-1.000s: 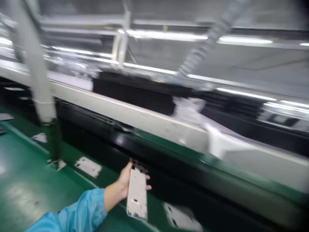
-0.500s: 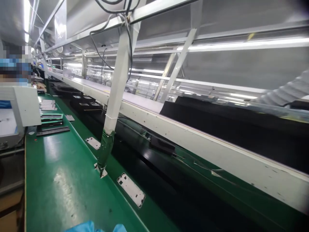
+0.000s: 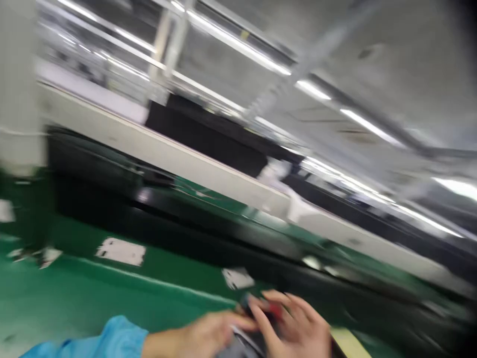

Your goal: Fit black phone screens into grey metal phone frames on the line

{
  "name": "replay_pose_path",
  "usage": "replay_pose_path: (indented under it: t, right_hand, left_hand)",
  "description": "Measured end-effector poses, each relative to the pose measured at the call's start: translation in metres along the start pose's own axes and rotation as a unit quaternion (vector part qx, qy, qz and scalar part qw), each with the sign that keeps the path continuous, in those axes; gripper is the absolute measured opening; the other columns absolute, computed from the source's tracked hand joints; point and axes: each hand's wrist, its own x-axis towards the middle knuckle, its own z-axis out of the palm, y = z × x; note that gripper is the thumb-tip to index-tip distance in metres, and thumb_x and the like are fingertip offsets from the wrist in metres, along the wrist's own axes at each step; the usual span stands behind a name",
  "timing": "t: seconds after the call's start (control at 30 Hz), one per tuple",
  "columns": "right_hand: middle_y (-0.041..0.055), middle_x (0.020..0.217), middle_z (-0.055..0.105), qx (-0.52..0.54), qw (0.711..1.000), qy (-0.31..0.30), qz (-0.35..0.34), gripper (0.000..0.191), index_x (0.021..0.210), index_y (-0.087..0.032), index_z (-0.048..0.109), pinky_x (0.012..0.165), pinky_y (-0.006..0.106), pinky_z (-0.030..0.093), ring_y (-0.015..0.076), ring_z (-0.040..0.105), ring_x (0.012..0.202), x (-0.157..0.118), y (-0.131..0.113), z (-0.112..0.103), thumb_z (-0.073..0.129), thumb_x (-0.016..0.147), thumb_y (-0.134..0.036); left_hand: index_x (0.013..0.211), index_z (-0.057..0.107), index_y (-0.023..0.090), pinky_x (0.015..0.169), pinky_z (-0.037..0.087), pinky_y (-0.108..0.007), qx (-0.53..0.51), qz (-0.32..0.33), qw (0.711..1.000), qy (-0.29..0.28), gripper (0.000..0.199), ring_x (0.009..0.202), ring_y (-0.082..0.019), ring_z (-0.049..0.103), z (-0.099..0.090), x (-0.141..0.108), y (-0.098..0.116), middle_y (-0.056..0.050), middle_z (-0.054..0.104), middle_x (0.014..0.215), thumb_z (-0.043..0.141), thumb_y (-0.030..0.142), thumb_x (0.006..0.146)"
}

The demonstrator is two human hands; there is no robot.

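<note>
My left hand (image 3: 206, 334), below a blue sleeve (image 3: 121, 339), is at the bottom middle, its fingers closed at a dark and grey object (image 3: 238, 346). My right hand (image 3: 301, 325) meets it from the right, with fingers curled over the same spot. A small red patch (image 3: 276, 311) shows among the right fingers. Motion blur and the fingers hide what the hands hold. Just beyond the hands lies a pale flat plate with dark cutouts (image 3: 237, 278); a similar plate (image 3: 121, 251) lies farther left.
A green bench (image 3: 74, 298) with a raised lip runs along the front. Behind it is a dark belt-like strip (image 3: 208, 238), then a long white beam (image 3: 179, 164). A post (image 3: 22, 89) stands at left. Something yellow (image 3: 350, 342) is beside my right hand.
The view has swung right and tilted, so the post and plates have shifted left. Both my hands have come into view with the object; earlier only blue cloth showed at the bottom.
</note>
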Motion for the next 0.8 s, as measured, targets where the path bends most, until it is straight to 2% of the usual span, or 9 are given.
replay_pose_path:
  t: [0.07, 0.13, 0.23, 0.4, 0.5, 0.6, 0.67, 0.73, 0.8]
  right_hand:
    - [0.0091, 0.099, 0.075, 0.1, 0.993, 0.04, 0.047, 0.043, 0.11, -0.027, 0.062, 0.076, 0.045, 0.068, 0.0289, 0.078, 0.088, -0.006, -0.003, 0.0, 0.084, 0.084, -0.054]
    - [0.0128, 0.115, 0.075, 0.153, 0.984, 0.035, 0.084, 0.041, 0.108, -0.023, 0.064, 0.088, 0.044, 0.067, 0.0285, 0.078, 0.102, -0.011, -0.008, 0.011, 0.085, 0.083, -0.047]
    - [0.0144, 0.132, 0.073, 0.227, 0.962, 0.042, 0.146, 0.041, 0.123, -0.021, 0.063, 0.107, 0.045, 0.06, 0.027, 0.072, 0.122, -0.018, -0.019, 0.025, 0.079, 0.09, -0.039]
    - [0.0124, 0.131, 0.073, 0.279, 0.943, 0.089, 0.155, 0.029, 0.118, -0.022, 0.063, 0.108, 0.043, 0.057, 0.0246, 0.07, 0.126, -0.024, -0.034, 0.022, 0.073, 0.098, -0.04]
    - [0.0079, 0.112, 0.073, 0.27, 0.949, 0.092, 0.138, 0.023, 0.1, -0.023, 0.063, 0.101, 0.041, 0.058, 0.0226, 0.073, 0.11, -0.017, -0.04, 0.01, 0.068, 0.101, -0.045]
    - [0.0062, 0.106, 0.07, 0.234, 0.964, 0.07, 0.106, 0.027, 0.09, -0.023, 0.062, 0.1, 0.04, 0.055, 0.0217, 0.069, 0.106, -0.011, -0.039, -0.004, 0.065, 0.103, -0.046]
    - [0.0082, 0.115, 0.068, 0.217, 0.969, 0.072, 0.091, 0.028, 0.086, -0.023, 0.06, 0.104, 0.042, 0.053, 0.0235, 0.066, 0.114, -0.019, -0.028, -0.005, 0.064, 0.103, -0.045]
    - [0.0095, 0.122, 0.066, 0.179, 0.976, 0.046, 0.117, 0.028, 0.085, -0.023, 0.058, 0.105, 0.043, 0.051, 0.0249, 0.064, 0.119, -0.04, -0.008, 0.003, 0.061, 0.103, -0.044]
    - [0.0096, 0.118, 0.066, 0.107, 0.976, -0.057, 0.181, 0.029, 0.083, -0.023, 0.058, 0.102, 0.042, 0.052, 0.0252, 0.065, 0.115, -0.074, 0.014, 0.022, 0.058, 0.103, -0.044]
  left_hand:
    - [0.147, 0.068, 0.036, 0.13, 0.028, -0.059, 0.05, -0.024, 0.998, -0.017, 0.069, 0.147, -0.039, 0.054, -0.003, 0.0, -0.007, -0.01, 0.063, 0.154, 0.057, 0.077, 0.093]
    - [0.157, 0.057, 0.036, 0.133, 0.012, -0.059, 0.235, 0.007, 0.971, 0.029, 0.069, 0.161, -0.038, 0.033, -0.017, 0.001, -0.011, -0.007, 0.049, 0.167, 0.047, 0.073, 0.1]
    - [0.169, 0.037, 0.036, 0.133, 0.019, -0.06, 0.349, 0.03, 0.936, -0.033, 0.072, 0.166, -0.04, 0.016, -0.032, 0.003, -0.013, -0.005, 0.025, 0.179, 0.042, 0.067, 0.104]
    - [0.173, 0.015, 0.042, 0.129, 0.037, -0.051, 0.429, 0.095, 0.891, -0.111, 0.069, 0.162, -0.038, 0.03, -0.02, 0.004, -0.006, -0.006, 0.014, 0.181, 0.04, 0.052, 0.109]
    - [0.173, 0.016, 0.039, 0.129, 0.037, -0.05, 0.447, 0.142, 0.872, -0.137, 0.07, 0.159, -0.037, 0.036, -0.012, 0.007, 0.001, -0.011, 0.019, 0.177, 0.041, 0.053, 0.109]
    - [0.17, 0.033, 0.027, 0.129, 0.038, -0.051, 0.443, 0.141, 0.873, -0.149, 0.071, 0.158, -0.039, 0.038, -0.015, 0.015, 0.012, -0.017, 0.027, 0.174, 0.042, 0.059, 0.107]
    - [0.164, 0.045, 0.019, 0.126, 0.04, -0.054, 0.426, 0.112, 0.893, -0.098, 0.077, 0.149, -0.041, 0.049, -0.022, 0.024, 0.023, -0.022, 0.04, 0.166, 0.045, 0.067, 0.104]
    - [0.163, 0.046, 0.013, 0.112, 0.054, -0.056, 0.365, 0.064, 0.929, 0.012, 0.091, 0.125, -0.039, 0.068, -0.034, 0.035, 0.039, -0.025, 0.062, 0.144, 0.047, 0.077, 0.099]
    - [0.165, 0.04, 0.012, 0.087, 0.064, -0.048, 0.272, 0.025, 0.955, 0.12, 0.103, 0.093, -0.032, 0.076, -0.046, 0.042, 0.058, -0.019, 0.076, 0.111, 0.049, 0.085, 0.093]
